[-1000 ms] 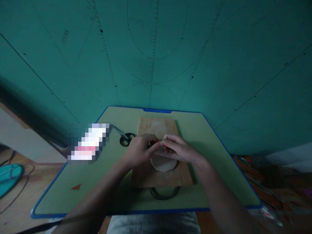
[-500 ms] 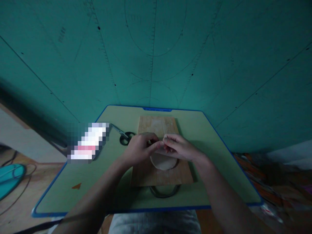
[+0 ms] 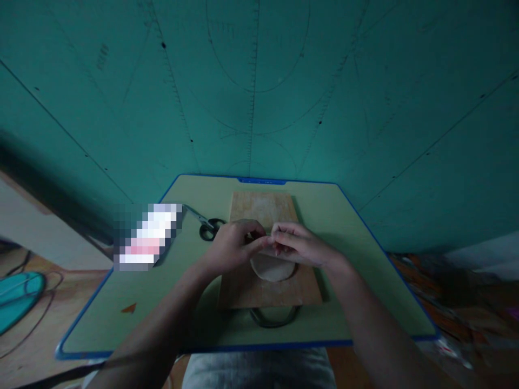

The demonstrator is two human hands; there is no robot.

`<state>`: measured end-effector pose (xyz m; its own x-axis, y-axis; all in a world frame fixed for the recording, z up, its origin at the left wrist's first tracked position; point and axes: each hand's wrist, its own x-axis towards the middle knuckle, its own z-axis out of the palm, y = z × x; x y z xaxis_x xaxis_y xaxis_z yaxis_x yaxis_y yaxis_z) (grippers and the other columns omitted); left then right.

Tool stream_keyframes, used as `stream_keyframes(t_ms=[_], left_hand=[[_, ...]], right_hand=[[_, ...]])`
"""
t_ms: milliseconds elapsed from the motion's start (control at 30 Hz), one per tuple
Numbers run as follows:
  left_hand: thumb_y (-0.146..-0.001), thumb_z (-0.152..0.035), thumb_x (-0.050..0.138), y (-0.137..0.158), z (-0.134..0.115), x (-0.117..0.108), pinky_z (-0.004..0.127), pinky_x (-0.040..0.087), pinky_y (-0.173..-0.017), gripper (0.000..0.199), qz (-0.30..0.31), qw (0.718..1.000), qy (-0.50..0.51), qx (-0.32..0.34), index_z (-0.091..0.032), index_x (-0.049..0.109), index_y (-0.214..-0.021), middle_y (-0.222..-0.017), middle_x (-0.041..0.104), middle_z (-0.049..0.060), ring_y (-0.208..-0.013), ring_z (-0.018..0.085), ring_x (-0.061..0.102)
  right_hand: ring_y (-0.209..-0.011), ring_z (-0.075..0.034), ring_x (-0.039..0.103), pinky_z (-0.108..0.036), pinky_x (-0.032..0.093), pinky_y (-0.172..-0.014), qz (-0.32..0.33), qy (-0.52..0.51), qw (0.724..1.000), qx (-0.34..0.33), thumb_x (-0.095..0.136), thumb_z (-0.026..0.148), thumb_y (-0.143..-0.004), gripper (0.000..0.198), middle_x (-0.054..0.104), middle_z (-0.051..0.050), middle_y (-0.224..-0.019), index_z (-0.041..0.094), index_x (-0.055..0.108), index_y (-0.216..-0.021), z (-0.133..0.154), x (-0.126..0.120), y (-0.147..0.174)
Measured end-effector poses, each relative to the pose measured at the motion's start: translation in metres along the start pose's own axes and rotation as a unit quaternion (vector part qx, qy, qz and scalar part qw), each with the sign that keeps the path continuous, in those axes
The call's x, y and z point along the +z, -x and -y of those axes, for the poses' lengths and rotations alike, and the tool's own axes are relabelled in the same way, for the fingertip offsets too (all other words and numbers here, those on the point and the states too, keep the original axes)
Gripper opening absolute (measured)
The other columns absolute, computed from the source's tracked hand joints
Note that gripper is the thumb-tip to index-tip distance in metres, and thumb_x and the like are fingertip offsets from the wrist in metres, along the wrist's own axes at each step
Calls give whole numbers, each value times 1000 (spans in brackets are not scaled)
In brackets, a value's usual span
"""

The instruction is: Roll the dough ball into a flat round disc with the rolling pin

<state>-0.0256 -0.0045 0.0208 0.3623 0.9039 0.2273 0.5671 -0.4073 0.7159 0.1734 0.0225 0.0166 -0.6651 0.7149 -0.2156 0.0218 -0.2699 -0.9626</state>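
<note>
A pale, flat, rounded piece that looks like dough or clay (image 3: 273, 269) lies on a wooden board (image 3: 263, 204). Over its far side, my left hand (image 3: 237, 246) and my right hand (image 3: 298, 243) meet at their fingertips. Thumb and fingers of my left hand are curled into a pinch. My right hand is closed too, its fingertips pressed against the left ones. Whatever sits between the fingertips is too small and dim to make out. The far part of the pale piece is hidden by my hands.
Black-handled scissors (image 3: 208, 228) lie left of the board, beside a blurred-out bright screen (image 3: 150, 237). A dark curved handle (image 3: 275, 322) sticks out at the board's near edge. An orange scrap (image 3: 128, 308) lies on the blue-edged table (image 3: 365, 281). A green wall (image 3: 259, 108) stands behind.
Both hands stay in nearly the same place, fingertips together. My right fingers have shifted very slightly; the view has moved a touch.
</note>
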Motion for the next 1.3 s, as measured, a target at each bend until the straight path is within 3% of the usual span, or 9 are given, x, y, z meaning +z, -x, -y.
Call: stream_keyframes(t_ms=[200,500,1300], left_hand=[[-89,-49,58,-1,2,1,20,35,-56,36,-8,1000,-2,-5,-16,68,-77,-71,67,1,-62,11,56],[-89,-46,61,-1,6,2,20,37,-56,32,-7,1000,-11,-3,-16,68,-79,-72,69,0,-62,11,58],[-90,-43,61,0,3,2,21,37,-56,28,-16,999,-30,14,-17,66,-79,-69,66,-1,-61,11,58]], right_hand=[[-62,-8,50,-20,37,-57,13,-21,1000,-9,77,55,-70,42,56,3,-63,18,58,-72,0,1,0],[-53,-6,42,-21,27,-48,11,20,1000,-16,73,52,-75,39,53,4,-60,17,56,-68,0,0,-1],[-52,-7,42,-21,27,-46,13,63,997,-32,65,50,-80,37,55,2,-62,17,60,-66,-1,-2,-2]])
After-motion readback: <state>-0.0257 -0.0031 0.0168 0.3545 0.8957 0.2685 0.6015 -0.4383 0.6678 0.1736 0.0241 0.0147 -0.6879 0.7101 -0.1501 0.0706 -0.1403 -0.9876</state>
